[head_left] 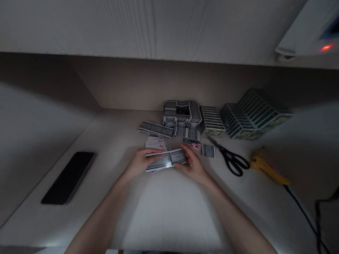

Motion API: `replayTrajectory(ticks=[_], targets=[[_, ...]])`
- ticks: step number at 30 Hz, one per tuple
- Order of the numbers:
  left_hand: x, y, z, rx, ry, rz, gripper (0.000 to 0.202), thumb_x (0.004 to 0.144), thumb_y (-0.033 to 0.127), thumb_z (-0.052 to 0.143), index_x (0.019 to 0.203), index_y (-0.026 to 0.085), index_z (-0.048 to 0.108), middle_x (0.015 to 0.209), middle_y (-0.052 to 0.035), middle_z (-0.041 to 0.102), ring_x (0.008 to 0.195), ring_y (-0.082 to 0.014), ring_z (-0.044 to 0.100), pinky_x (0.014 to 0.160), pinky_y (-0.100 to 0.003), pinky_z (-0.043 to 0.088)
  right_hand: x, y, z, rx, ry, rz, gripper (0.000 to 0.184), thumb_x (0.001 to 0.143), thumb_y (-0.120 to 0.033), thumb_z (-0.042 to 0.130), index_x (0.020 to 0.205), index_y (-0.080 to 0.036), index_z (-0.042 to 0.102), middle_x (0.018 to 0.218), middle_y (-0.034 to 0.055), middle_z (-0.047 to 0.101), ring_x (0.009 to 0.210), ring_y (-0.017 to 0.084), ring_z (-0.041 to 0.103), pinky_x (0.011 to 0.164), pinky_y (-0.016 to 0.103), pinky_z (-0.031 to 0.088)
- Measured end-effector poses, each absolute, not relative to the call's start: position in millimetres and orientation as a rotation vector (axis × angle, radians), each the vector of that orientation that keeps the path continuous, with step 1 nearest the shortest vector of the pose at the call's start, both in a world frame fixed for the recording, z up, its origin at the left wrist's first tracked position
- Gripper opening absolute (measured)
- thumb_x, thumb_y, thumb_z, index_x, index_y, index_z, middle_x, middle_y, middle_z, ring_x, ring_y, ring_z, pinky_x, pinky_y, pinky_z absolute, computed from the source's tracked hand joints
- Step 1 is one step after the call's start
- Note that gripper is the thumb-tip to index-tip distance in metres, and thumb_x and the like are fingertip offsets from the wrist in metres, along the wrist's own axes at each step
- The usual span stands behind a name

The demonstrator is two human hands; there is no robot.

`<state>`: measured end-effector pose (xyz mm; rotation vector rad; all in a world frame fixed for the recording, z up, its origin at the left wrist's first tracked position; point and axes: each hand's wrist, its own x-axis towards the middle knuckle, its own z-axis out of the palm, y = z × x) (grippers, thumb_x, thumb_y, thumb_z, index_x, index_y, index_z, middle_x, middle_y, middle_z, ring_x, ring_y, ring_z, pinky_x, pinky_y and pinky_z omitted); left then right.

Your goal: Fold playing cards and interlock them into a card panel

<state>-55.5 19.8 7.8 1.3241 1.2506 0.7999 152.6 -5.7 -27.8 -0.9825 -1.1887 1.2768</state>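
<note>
Both my left hand (143,163) and my right hand (192,164) grip a long, spread row of blue-backed playing cards (166,160) just above the white desktop (169,208). The left hand holds its left end, and the right fingers pinch its right end. Behind my left hand lies a small pile of face-up red-suited cards (156,143). Near my right fingers sits a single blue-backed card (208,151). Further back, rows of cards (156,129) surround a built-up stack of cards (181,114).
Several boxed card decks (251,114) stand in rows at the back right. Black-handled scissors (233,160) and a yellow glue gun (268,169) with a dark cable lie to the right. A black phone (68,178) lies at left. A white shelf overhangs the desk.
</note>
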Motion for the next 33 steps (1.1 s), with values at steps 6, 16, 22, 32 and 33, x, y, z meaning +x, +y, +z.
replayTrajectory(ticks=[6,16,22,32,33], targets=[[-56,21,14,1.291,1.315,0.828,0.045,0.054,0.033,0.072,0.095,0.016,0.065,0.097,-0.0067,0.066,0.086,-0.0214,0.061,0.072,-0.028,0.047,157,-9,-28,-1.059,-1.772,0.843,0.058,0.058,-0.028,0.073,0.113,-0.028,0.054,0.110,0.0080,0.049,0.102,0.023,0.048,0.088,0.039,0.040],[-57,20,9,0.841,1.047,0.820,0.046,0.054,0.031,0.074,0.092,0.008,0.063,0.083,-0.0096,0.068,0.074,-0.0210,0.063,0.070,-0.032,0.048,153,-13,-27,-1.113,-1.813,0.701,0.060,0.062,-0.032,0.070,0.118,-0.029,0.050,0.109,0.0080,0.048,0.102,0.023,0.049,0.088,0.036,0.040],[-49,17,8,0.784,1.049,0.901,0.036,0.054,0.026,0.074,0.083,0.009,0.062,0.076,-0.0070,0.068,0.068,-0.0178,0.062,0.067,-0.029,0.047,151,-14,-26,-1.088,-1.784,0.755,0.057,0.062,-0.029,0.070,0.116,-0.029,0.052,0.108,0.0069,0.054,0.099,0.022,0.052,0.086,0.034,0.041],[-46,16,0,0.760,1.057,0.955,0.030,0.053,0.024,0.075,0.077,0.010,0.063,0.070,-0.0049,0.067,0.063,-0.0162,0.061,0.062,-0.027,0.047,149,-16,-23,-1.085,-1.840,0.626,0.055,0.062,-0.033,0.069,0.113,-0.023,0.051,0.102,0.0076,0.058,0.093,0.021,0.055,0.080,0.033,0.046],[-45,15,-1,0.766,1.063,0.952,0.029,0.053,0.024,0.074,0.076,0.011,0.063,0.069,-0.0044,0.067,0.062,-0.0153,0.060,0.061,-0.026,0.046,148,-16,-23,-1.084,-1.858,0.614,0.055,0.062,-0.033,0.069,0.112,-0.023,0.051,0.102,0.0077,0.058,0.093,0.021,0.056,0.079,0.033,0.046]])
